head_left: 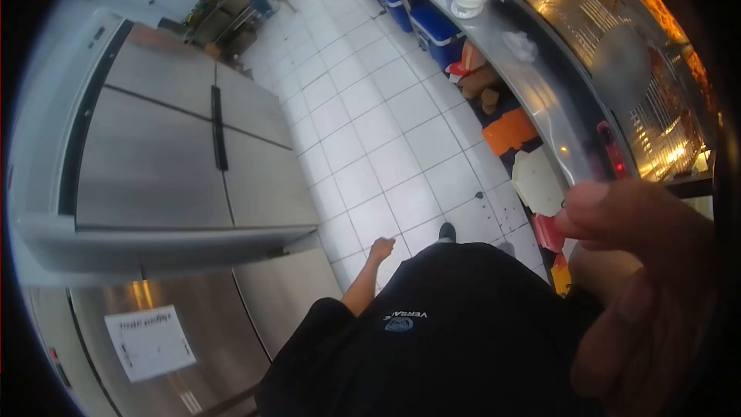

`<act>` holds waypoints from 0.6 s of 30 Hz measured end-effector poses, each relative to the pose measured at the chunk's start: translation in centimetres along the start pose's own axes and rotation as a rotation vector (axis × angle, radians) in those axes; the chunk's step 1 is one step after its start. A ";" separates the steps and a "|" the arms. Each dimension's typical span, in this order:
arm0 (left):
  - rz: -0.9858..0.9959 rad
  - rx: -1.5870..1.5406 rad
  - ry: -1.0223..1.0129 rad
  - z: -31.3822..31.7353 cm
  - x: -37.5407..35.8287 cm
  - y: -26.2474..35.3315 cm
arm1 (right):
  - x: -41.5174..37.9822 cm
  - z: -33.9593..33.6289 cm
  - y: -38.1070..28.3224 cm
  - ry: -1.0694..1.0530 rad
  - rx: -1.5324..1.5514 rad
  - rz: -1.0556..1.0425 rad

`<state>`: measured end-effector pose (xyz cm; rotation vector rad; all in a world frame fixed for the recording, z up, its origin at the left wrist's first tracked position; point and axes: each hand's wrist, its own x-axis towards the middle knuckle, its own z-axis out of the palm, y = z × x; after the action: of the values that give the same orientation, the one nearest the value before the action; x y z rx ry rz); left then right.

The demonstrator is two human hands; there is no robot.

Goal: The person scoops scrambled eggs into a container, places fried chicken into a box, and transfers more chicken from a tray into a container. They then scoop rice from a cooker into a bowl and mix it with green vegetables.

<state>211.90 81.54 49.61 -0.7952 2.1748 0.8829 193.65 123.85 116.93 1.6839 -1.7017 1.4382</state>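
Note:
My left hand (381, 249) hangs low beside my body, above the white tiled floor (363, 131). Its fingers are curled closed, and nothing shows in them. Large and dark, my right hand (656, 255) is raised close to the camera at the right edge. Its fingers are bent and spread apart, with no object visible between them. Behind its fingertips lies a red item (548, 232) low beside the counter. The black shirt (463, 324) on my body fills the bottom middle.
Steel refrigerator doors (154, 139) line the left side, one with a paper sheet (150, 344). A steel counter (532, 81) with a clear tub (468, 1) runs along the right, beside a lit glass display. Blue bins (438, 31) and an orange item (509, 131) sit beneath it.

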 end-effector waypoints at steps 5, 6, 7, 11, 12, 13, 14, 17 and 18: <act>-0.229 -0.402 -0.179 -8.2 0.9 5.1 | 3.2 0.1 8.3 0.042 -0.038 0.092; -0.238 -0.404 -0.207 -9.6 1.2 8.1 | 3.4 0.0 9.8 0.052 -0.048 0.097; -0.247 -0.472 -0.284 -9.9 3.4 9.2 | 3.6 -0.2 11.6 0.059 -0.064 0.108; -0.014 -0.458 -0.254 -14.3 7.0 20.0 | 4.9 -0.9 19.4 0.094 -0.091 0.135; 0.074 -0.404 -0.225 -15.6 8.7 21.9 | 5.5 -1.4 21.5 0.103 -0.097 0.141; 0.118 -0.370 -0.266 -17.1 11.3 23.8 | 6.1 -1.9 23.4 0.107 -0.113 0.145; 0.163 -0.345 -0.309 -17.9 14.9 24.3 | 6.8 -2.5 25.0 0.104 -0.120 0.151; 0.142 -0.368 -0.283 -23.3 18.7 29.1 | 9.5 -4.2 29.4 0.130 -0.152 0.162; 0.189 -0.326 -0.200 -25.1 20.0 30.9 | 10.1 -4.6 30.5 0.146 -0.165 0.179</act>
<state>169.09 75.05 59.94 -0.6258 1.9782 1.3779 162.36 115.48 114.83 1.3369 -1.8708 1.4155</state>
